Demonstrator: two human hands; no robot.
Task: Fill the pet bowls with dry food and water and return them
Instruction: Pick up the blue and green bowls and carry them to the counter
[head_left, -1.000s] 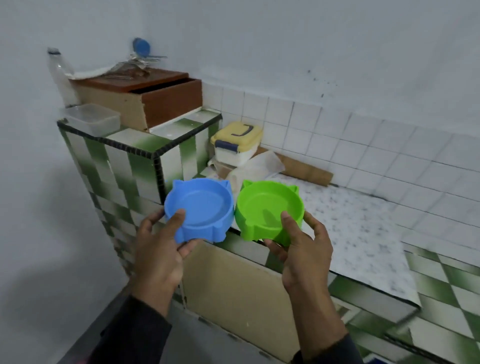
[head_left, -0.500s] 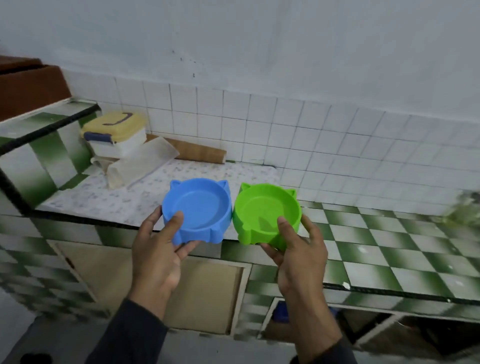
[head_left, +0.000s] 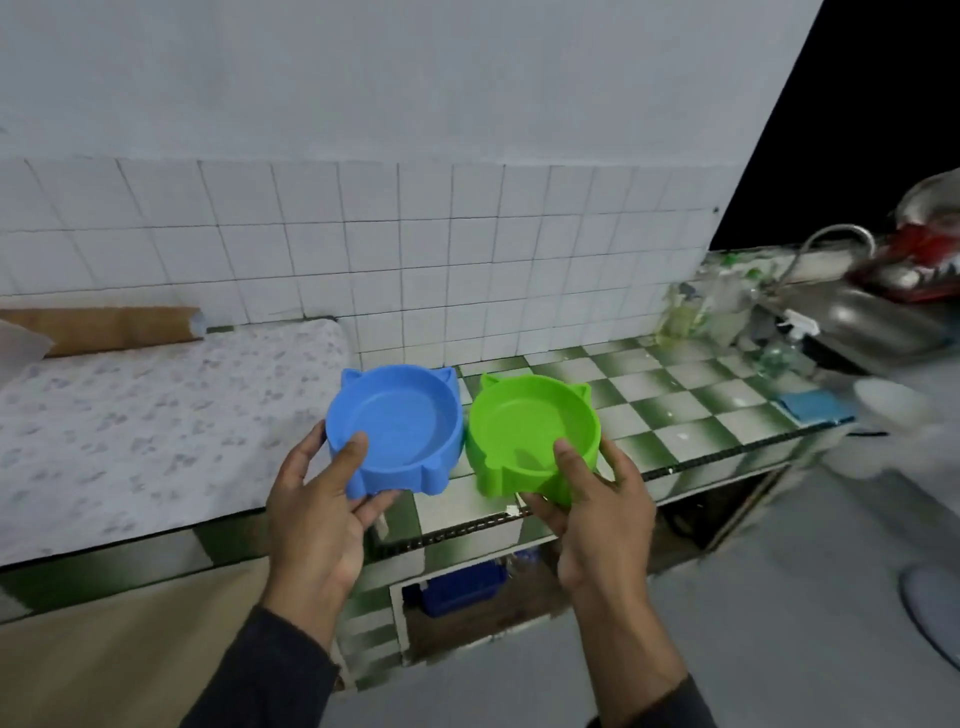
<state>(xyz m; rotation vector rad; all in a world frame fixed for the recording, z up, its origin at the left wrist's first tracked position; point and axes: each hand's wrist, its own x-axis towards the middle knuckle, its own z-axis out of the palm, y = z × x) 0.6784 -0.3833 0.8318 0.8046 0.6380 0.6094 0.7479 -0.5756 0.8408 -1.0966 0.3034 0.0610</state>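
Side by side in the air before the counter edge are two empty cat-eared pet bowls. My left hand (head_left: 317, 512) grips the blue bowl (head_left: 400, 421) by its near rim, thumb inside and fingers underneath. The green bowl (head_left: 530, 428) is gripped the same way by my right hand (head_left: 597, 509). Both bowls are level and nearly touch each other.
The green-and-white checkered counter (head_left: 675, 410) runs to the right toward a steel sink (head_left: 862, 317) with a curved tap (head_left: 831, 239). A patterned sheet (head_left: 130, 431) covers the counter's left part. Bottles (head_left: 685, 312), a blue cloth (head_left: 813, 405) and a cardboard roll (head_left: 104, 327) lie about. A blue tub (head_left: 462, 584) sits underneath.
The view has swung to the right along the counter; the yellow-lidded box and raised shelf have left the frame and the sink has come into sight. Both hands still hold the bowls the same way.
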